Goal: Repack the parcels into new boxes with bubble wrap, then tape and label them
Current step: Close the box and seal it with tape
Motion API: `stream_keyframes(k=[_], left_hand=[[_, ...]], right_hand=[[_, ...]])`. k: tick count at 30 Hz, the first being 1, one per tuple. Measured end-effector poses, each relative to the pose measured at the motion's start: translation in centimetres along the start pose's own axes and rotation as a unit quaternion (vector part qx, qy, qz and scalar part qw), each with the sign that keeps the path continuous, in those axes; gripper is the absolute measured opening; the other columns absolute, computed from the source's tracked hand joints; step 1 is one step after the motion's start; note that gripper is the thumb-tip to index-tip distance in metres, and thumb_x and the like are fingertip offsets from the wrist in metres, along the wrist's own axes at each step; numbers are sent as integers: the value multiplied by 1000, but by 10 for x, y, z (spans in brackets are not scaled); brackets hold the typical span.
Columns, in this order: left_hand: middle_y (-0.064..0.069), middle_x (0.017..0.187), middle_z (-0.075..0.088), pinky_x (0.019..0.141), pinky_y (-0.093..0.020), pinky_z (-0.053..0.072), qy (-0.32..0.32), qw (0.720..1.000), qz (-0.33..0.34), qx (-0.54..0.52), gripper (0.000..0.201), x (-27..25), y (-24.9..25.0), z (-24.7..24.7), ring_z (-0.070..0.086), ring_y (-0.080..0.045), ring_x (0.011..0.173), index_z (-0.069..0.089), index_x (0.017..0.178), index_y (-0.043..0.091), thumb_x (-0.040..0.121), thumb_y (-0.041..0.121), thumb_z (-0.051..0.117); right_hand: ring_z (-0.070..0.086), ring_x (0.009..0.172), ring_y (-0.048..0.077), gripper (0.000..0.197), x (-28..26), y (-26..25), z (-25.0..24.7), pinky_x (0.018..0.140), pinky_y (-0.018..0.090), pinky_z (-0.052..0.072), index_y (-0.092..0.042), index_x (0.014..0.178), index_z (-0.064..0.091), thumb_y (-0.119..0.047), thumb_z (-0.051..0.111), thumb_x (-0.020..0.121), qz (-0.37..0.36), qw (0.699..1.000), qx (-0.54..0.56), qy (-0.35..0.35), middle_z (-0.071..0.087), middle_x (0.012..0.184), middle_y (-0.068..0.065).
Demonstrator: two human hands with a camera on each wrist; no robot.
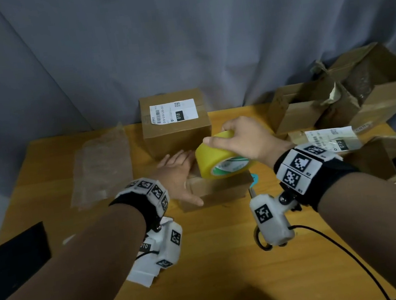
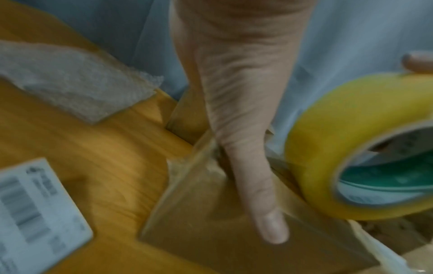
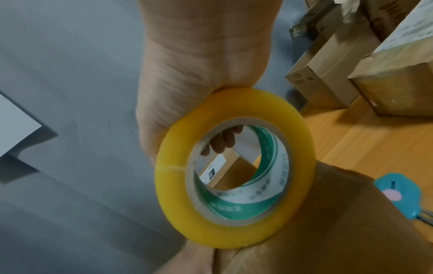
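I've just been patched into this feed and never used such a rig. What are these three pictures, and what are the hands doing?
No robot here: a person wears three cameras. The wide picture comes from the head; the other two look along each wrist.

The right hand grips a yellow tape roll above a small cardboard box on the wooden table. The left hand lies flat on that box, steadying it.

Behind stands a labelled box; bubble wrap lies left, opened boxes right.

One roll of yellow tape [image 1: 220, 156], two hands, left [image 1: 179, 175] and right [image 1: 246, 140], one sealed labelled box [image 1: 175, 125], one small flat box [image 1: 219, 188], one bubble wrap sheet [image 1: 100, 168], several opened boxes [image 1: 351, 92] (exact number unclear), one blue cutter [image 3: 396, 194]
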State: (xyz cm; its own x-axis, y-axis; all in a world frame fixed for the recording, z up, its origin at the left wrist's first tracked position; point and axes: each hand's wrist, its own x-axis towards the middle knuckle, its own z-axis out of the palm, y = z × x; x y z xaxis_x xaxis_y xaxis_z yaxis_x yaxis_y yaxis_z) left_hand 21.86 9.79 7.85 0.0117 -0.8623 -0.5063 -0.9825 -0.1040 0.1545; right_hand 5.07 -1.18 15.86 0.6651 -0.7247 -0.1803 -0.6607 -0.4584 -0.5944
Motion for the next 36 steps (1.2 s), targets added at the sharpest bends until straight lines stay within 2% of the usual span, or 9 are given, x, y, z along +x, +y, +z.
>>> stream_keyframes(k=[3,5,7,10,14,16,19,22,36], left_hand=[[-6,152,13,115,-36,15,35,999,-12,-23,124,5,11,4,11,-24,142,0,150,13,63,63,74],[-4,142,25,110,-33,26,68,996,-25,-53,116,2,4,7,23,-23,135,11,147,13,62,54,78],[-4,137,29,108,-32,30,80,995,-27,-61,112,-3,-7,10,26,-23,132,16,145,14,60,49,80],[-4,140,26,108,-36,31,70,995,-36,-60,112,-8,-24,13,24,-25,134,17,146,14,60,46,81],[-1,143,26,106,-39,37,69,993,-72,-65,115,-19,-49,0,27,-23,134,12,147,17,60,43,83],[-1,145,26,108,-38,34,72,994,-64,-56,115,-19,-51,-5,26,-22,134,12,148,17,61,41,83],[-4,148,21,110,-34,26,57,995,-61,-54,115,-15,-46,-2,20,-24,138,9,148,14,64,38,82],[-6,151,17,112,-35,23,50,996,-60,-46,115,-13,-47,0,16,-25,140,6,149,13,66,38,81],[-5,157,-6,116,-49,19,-34,996,-73,39,123,-2,-55,-3,0,-28,144,-21,147,16,74,51,71]], right_hand=[[53,119,24,71,1,-4,-2,92,28,39,-4,124,59,-62,58,82,-1,1000,14,3,61,127,11],[58,110,25,65,3,-6,-2,88,30,43,-5,113,65,-63,57,83,0,1000,13,-6,66,114,11],[62,89,25,58,2,-19,3,71,31,45,-12,86,67,-68,53,82,-24,999,-32,-29,67,86,4],[50,62,18,56,7,-44,9,50,29,31,-20,60,47,-71,47,82,-80,985,-149,-24,50,61,-2],[48,66,18,56,15,-39,-19,56,28,36,-20,63,37,-72,49,81,-46,950,-310,-6,46,70,-1],[50,69,18,58,16,-21,-24,57,29,37,-18,64,41,-73,48,81,-13,938,-344,-28,49,71,-1],[51,62,15,62,17,-7,-10,50,27,35,-14,67,50,-75,46,81,31,945,-318,-65,54,69,1],[51,69,17,63,21,4,0,52,28,35,-16,68,44,-77,43,80,63,941,-323,-80,50,72,1],[51,64,17,63,38,37,30,50,28,34,-14,66,44,-76,50,77,111,954,-256,-106,53,70,4]])
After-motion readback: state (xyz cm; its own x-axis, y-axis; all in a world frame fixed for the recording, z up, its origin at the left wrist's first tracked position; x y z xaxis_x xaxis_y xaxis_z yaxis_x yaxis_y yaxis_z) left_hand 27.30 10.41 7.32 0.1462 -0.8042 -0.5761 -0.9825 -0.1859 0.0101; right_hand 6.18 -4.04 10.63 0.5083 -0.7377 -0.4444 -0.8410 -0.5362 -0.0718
